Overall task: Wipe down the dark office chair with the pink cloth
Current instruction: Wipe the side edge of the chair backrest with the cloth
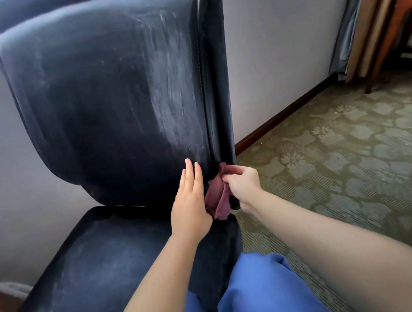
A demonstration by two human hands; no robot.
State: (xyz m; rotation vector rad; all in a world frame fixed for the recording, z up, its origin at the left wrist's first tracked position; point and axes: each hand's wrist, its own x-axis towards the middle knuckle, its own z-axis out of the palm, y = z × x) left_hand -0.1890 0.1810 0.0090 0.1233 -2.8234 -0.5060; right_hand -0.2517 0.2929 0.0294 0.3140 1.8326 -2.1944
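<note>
The dark office chair stands upright, its dusty backrest rising above both hands; the left hand lies flat, fingers straight, against the backrest's base; the right hand, just beside it, pinches the pink cloth, which hangs downward at the backrest's lower right edge.

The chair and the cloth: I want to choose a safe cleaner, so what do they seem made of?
The chair looks upholstered in dark leather or faux leather with a smooth, slight sheen; stitched piping along the edge and pale wipe streaks on the backrest suggest this. Real or synthetic cannot be told. The pink cloth looks like soft woven or microfibre fabric, matte, falling in limp folds.
</note>
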